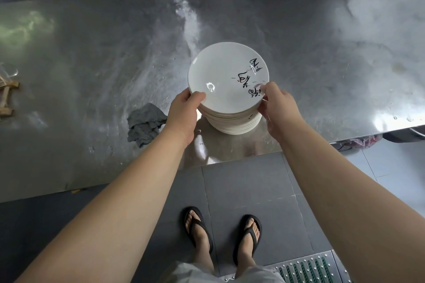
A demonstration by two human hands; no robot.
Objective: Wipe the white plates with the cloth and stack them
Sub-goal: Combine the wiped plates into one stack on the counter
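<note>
White plate with black brush script and pink flecks; beside it, a grey cloth on silver table

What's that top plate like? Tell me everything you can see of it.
The top plate is round, white and glossy, ceramic by its look, with black brush-style characters and small pinkish marks on its right side. It faces up, directly above the stack of plates on the steel table. The left hand grips its near-left rim, thumb on top; the right hand pinches its near-right rim.
</note>
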